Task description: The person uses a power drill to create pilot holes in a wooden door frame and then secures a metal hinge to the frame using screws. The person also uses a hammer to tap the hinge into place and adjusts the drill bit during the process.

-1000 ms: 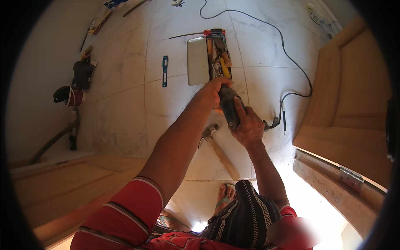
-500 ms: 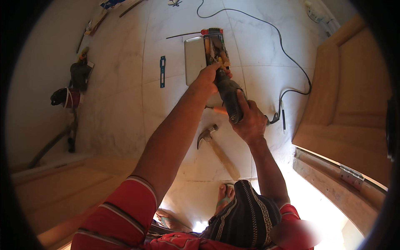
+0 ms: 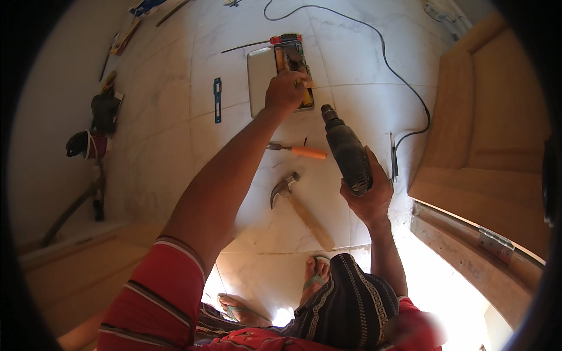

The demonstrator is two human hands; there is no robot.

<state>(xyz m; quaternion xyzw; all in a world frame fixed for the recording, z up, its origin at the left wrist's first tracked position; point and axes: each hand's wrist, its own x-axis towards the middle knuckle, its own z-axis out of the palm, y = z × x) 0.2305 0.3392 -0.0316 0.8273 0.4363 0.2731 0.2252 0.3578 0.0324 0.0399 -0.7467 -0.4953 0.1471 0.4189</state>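
Observation:
My right hand [image 3: 372,193] is wrapped round the rear of a dark power drill [image 3: 348,149], its chuck pointing away from me above the floor. My left hand [image 3: 285,92] reaches to an open tool case [image 3: 312,100] filled with hand tools. Its fingers are curled together over the tools; what they hold, if anything, is hidden. Beside the case lies its pale, flat lid [image 3: 260,79]. Between me and the case rest a chisel [image 3: 308,152] with an orange handle and a claw hammer [image 3: 304,210] with a wooden handle.
A black cord [image 3: 383,50] curves over the tiles on the right. A blue slotted plate [image 3: 218,100] lies left of the case. Wooden door panels [image 3: 486,128] stand at right and lower left. A bucket [image 3: 96,146] and other items line the left wall.
My left hand has let go of the drill's front and moved onto the tools in the case. The drill has come back toward me and right in my right hand, uncovering the chisel.

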